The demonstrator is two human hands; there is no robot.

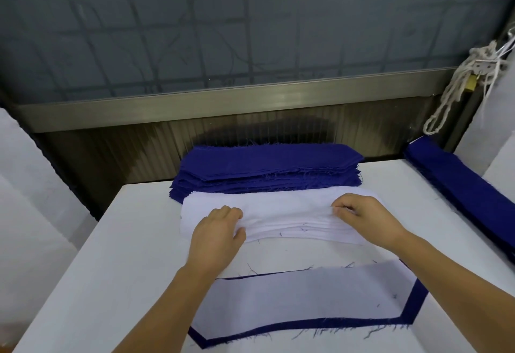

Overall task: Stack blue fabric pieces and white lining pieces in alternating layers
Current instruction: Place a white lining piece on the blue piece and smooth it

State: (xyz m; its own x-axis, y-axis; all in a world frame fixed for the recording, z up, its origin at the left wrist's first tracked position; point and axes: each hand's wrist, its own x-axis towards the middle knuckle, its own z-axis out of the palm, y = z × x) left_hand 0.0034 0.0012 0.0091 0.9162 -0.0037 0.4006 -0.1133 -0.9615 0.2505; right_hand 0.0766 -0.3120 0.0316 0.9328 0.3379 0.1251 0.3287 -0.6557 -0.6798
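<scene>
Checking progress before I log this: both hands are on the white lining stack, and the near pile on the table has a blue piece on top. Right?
Not quite. In the head view both hands, left hand and right hand, are on the white lining stack, but the near pile has a white piece on top, with blue showing only at its edges.

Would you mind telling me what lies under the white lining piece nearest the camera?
A blue fabric piece lies under the near white lining piece; only its border shows along the near, right and far-left edges. The lining covers the rest, so any deeper layers cannot be seen.
</scene>
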